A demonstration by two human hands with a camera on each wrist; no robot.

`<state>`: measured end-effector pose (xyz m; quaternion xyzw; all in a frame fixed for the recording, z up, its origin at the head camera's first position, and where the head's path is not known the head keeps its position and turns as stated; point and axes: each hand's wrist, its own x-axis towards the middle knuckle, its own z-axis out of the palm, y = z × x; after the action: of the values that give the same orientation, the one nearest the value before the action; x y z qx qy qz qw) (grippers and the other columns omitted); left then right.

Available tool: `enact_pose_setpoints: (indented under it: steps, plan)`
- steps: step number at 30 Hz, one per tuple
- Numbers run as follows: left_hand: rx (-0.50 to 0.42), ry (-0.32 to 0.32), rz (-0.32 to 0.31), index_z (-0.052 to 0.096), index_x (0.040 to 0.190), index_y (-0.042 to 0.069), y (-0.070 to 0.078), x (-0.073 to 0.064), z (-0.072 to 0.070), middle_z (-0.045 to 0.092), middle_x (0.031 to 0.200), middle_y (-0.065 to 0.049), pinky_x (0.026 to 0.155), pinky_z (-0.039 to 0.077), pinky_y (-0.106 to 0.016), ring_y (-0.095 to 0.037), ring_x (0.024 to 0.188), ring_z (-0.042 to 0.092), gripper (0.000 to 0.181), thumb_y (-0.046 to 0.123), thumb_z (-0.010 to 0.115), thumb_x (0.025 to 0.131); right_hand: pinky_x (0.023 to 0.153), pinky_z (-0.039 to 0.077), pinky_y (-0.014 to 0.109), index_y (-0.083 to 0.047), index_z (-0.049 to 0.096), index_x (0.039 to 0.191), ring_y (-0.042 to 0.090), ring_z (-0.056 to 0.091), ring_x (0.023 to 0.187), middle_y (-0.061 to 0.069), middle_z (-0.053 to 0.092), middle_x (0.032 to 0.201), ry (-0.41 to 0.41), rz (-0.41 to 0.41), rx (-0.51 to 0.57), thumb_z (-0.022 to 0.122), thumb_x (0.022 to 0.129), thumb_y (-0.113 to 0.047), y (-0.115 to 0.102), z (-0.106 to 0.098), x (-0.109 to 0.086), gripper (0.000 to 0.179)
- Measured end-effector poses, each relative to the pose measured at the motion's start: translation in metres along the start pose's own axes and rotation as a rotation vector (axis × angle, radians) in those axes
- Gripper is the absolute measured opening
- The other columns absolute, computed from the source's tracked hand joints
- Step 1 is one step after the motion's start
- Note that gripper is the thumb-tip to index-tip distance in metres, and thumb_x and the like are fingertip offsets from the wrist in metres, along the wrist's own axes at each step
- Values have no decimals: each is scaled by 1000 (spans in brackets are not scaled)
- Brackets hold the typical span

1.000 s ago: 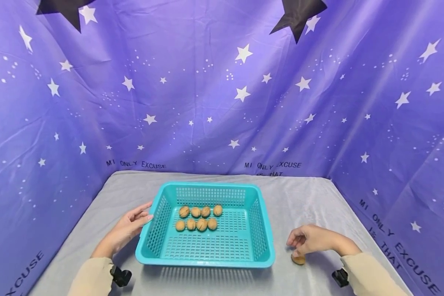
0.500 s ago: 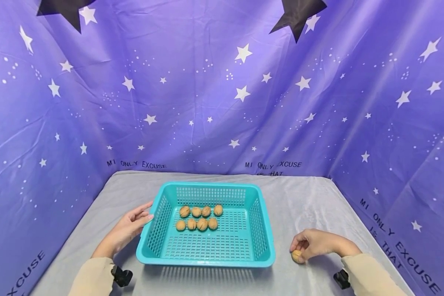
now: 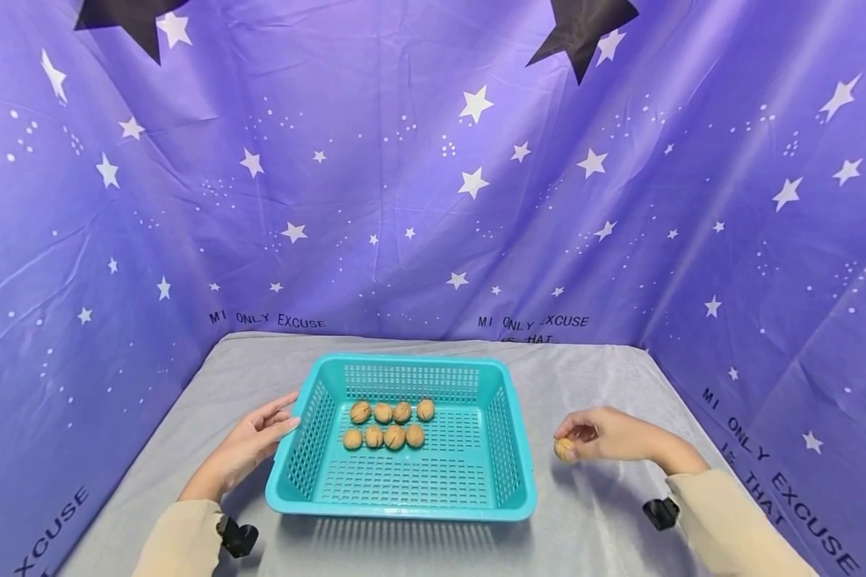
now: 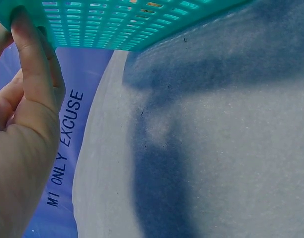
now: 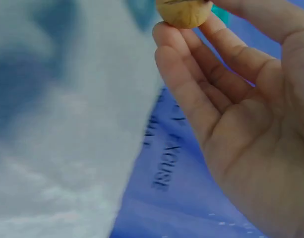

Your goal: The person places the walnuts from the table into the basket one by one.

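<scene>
In the head view, a turquoise plastic basket (image 3: 404, 513) with slotted walls holds several walnuts (image 3: 394, 437) in two rows, toward its back left. At its left side my left hand (image 3: 248, 445) holds the rim. The left wrist view shows those fingers (image 4: 32, 64) against the basket wall (image 4: 102, 25). To the right of the basket, my right hand (image 3: 613, 437) pinches a single walnut (image 3: 564, 449) between thumb and fingertips, raised over the table. Seen from the right wrist, the walnut (image 5: 184, 12) sits at the fingertips, cut off by the top edge of the view.
A grey cloth (image 3: 563, 377) covers the table. Purple curtains with white stars (image 3: 433, 200) and black lettering stand close behind and at both sides. Black wrist mounts (image 3: 236, 537) are strapped over beige sleeves (image 3: 176, 541).
My right hand has closed its fingers on the walnut lying on the cloth and lifted it up, slightly toward the basket. The left hand and the basket have stayed put.
</scene>
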<state>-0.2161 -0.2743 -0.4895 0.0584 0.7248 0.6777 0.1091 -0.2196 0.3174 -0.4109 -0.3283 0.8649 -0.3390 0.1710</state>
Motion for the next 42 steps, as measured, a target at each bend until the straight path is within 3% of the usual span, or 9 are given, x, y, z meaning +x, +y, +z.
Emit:
enact_pose_setpoints:
  steps: [5,13,22,28,35,42]
  plan:
    - [10,5,-4,27,158,5,1,0,0,58,126,-17,93,54,-35,-21,107,63,70,20,63,101,87,56,33,-2,69,121,19,67,99,2,71,110,68,-19,-93,74,93,-25,-25,-21,14,36]
    - [17,14,-15,29,158,7,2,-1,1,57,128,-18,93,54,-35,-21,108,63,69,22,64,100,92,54,35,-1,68,124,19,66,102,3,70,114,59,-26,-83,72,94,-26,-57,-34,47,39]
    - [2,0,-3,28,158,6,2,0,0,58,127,-17,93,54,-35,-20,108,64,68,19,63,101,92,54,34,-6,69,123,16,65,102,-1,69,112,5,-58,-70,72,95,-25,-70,-23,89,34]
    - [14,2,-4,28,158,6,2,-1,0,58,127,-17,93,54,-35,-19,107,64,68,20,62,101,87,55,32,-2,67,124,15,65,101,0,69,112,-66,-45,-98,71,95,-23,-81,-18,122,37]
    - [23,9,-15,28,158,6,4,-2,1,58,128,-18,93,54,-35,-20,108,63,68,21,63,101,92,53,33,-6,67,123,15,64,106,-3,69,112,-142,7,-100,73,94,-26,-90,-2,157,36]
    - [21,20,-27,28,158,6,7,-3,3,58,126,-17,93,54,-35,-20,107,63,70,21,65,100,92,52,33,-7,68,120,13,63,101,-5,68,107,-211,84,-60,75,92,-19,-84,22,183,32]
